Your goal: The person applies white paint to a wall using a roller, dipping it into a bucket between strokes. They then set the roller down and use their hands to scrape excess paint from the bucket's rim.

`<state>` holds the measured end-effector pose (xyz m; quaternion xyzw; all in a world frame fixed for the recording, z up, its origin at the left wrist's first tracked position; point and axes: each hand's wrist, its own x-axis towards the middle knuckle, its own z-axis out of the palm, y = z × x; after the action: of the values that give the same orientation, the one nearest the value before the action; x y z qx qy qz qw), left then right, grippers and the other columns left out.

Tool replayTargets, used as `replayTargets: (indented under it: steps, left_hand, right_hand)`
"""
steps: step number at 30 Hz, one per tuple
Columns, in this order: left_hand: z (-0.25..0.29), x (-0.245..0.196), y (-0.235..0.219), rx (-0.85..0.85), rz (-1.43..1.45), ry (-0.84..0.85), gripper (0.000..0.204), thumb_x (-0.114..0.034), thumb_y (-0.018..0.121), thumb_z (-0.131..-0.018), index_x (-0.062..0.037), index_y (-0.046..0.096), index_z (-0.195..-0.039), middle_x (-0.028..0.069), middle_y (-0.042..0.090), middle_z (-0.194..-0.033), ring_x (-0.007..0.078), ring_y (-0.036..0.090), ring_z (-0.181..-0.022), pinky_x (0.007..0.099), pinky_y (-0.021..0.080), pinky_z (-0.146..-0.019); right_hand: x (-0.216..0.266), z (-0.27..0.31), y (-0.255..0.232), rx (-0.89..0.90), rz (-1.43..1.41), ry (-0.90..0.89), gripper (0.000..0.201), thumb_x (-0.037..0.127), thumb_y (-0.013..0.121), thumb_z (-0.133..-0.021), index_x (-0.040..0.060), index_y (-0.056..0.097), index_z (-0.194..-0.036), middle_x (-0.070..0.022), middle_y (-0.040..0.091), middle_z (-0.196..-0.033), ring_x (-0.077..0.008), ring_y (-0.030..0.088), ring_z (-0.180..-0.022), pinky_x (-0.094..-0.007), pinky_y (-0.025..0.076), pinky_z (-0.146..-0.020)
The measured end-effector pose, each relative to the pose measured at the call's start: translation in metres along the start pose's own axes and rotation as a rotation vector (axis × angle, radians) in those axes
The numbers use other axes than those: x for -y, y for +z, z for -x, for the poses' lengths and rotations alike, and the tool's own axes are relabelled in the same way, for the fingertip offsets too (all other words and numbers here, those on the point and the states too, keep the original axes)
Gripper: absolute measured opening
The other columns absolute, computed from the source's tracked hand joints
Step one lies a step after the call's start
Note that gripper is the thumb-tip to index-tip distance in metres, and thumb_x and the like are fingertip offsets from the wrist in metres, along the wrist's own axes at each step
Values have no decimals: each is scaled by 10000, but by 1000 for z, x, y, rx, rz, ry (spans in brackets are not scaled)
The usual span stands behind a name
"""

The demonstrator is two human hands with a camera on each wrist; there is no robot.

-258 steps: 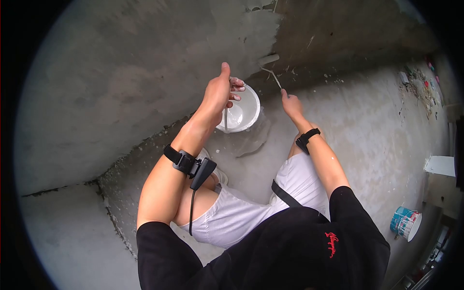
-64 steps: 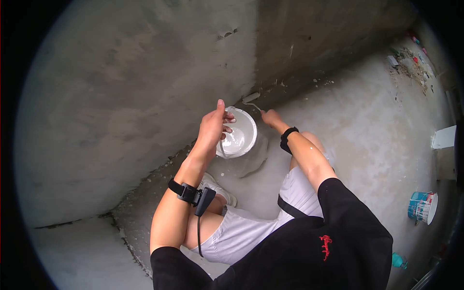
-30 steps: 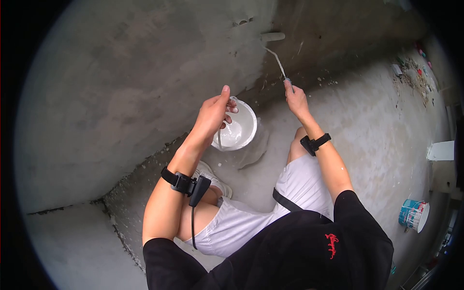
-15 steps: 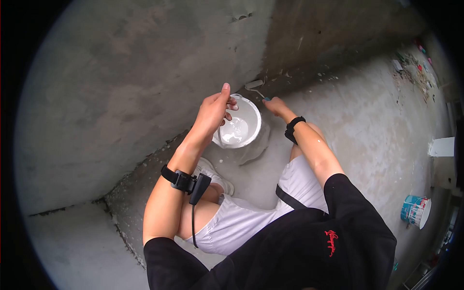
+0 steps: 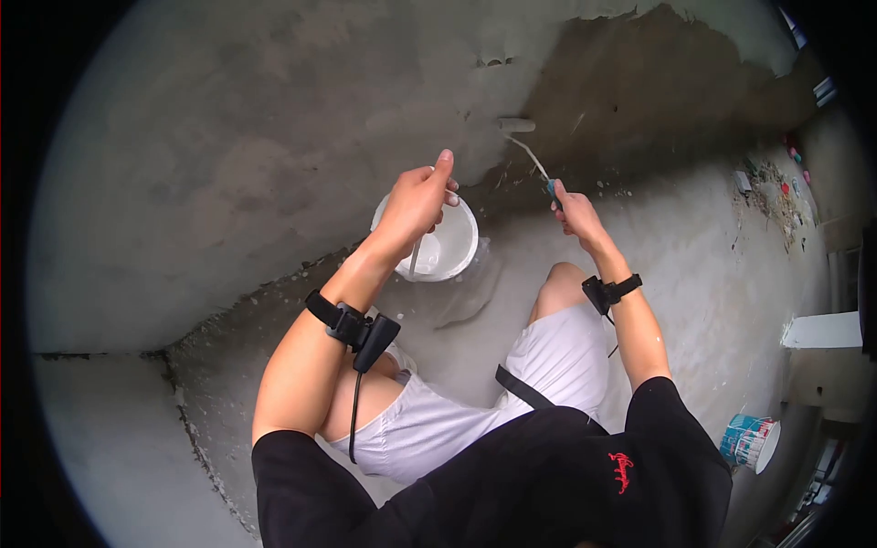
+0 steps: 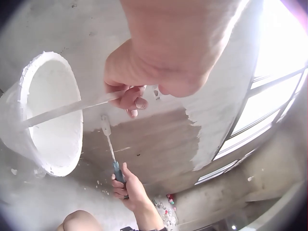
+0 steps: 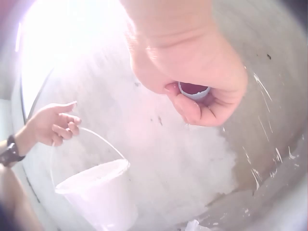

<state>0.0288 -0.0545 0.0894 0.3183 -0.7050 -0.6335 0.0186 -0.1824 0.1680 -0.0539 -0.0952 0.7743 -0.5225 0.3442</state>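
Note:
My left hand (image 5: 416, 205) grips the thin handle of a white bucket (image 5: 468, 239), fingers curled round it and thumb raised; the right wrist view shows the bucket (image 7: 103, 197) hanging under that hand (image 7: 55, 126). White liquid lies inside. In my right hand (image 5: 577, 217) is the blue grip of a paint roller (image 5: 517, 125), whose head lies against the wall at the border between lighter and darker areas. The left wrist view shows the roller head (image 6: 106, 124) beyond the bucket. The roller's head is hidden in the right wrist view.
The concrete wall (image 5: 228, 164) rises in front, with a darker brown patch (image 5: 639, 82) at right. A blue and white bucket (image 5: 749, 442) stands on the floor at right. Debris (image 5: 776, 196) lies farther back, and a white board (image 5: 822, 331) is at the right edge.
Since half a second ago, the roller has moved from the wall's foot up onto the wall, and my right hand has shifted right. My left hand still holds the bucket's handle.

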Motion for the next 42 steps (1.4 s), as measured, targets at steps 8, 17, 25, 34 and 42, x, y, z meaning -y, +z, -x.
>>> replayTargets:
  steps: [8,17,25,34,42]
  left_hand:
    - [-3,-9,12,16,0,19,586,-556,427,-1001,-6,625,-964,36,616,-821,94,436,-581,262,356,-527]
    - [-5,-9,24,71,-38,16,577,-553,419,-1006,-16,619,-938,27,617,-825,95,452,-602,252,361,-537]
    - [-14,7,18,30,-6,-47,551,-552,430,-1004,-39,619,-931,14,613,-843,91,464,-632,249,369,-551]
    - [-17,19,9,-39,-18,-98,556,-562,450,-993,-41,631,-924,6,620,-839,83,463,-631,240,363,-541]
    - [-15,16,5,-67,14,-100,557,-561,454,-990,-37,638,-939,6,624,-848,83,460,-644,241,358,-551]
  right_hand:
    - [71,30,-15,-290,40,-300,601,591,488,-969,44,555,-729,8,489,-574,-80,434,-455,-270,337,-432]
    - [39,-1,16,-158,-156,-232,544,579,463,-983,93,468,-740,11,469,-598,-80,418,-436,-257,350,-390]
    - [-60,-27,48,-120,55,18,613,571,498,-944,18,553,-684,-74,550,-606,-201,518,-462,-364,427,-451]
    - [-124,-129,110,36,268,137,463,362,555,-944,-28,565,-696,-69,517,-597,-171,431,-443,-350,326,-414]
    - [-114,-126,107,-5,373,127,479,384,525,-940,-52,627,-770,-126,599,-671,-246,549,-549,-390,434,-541]
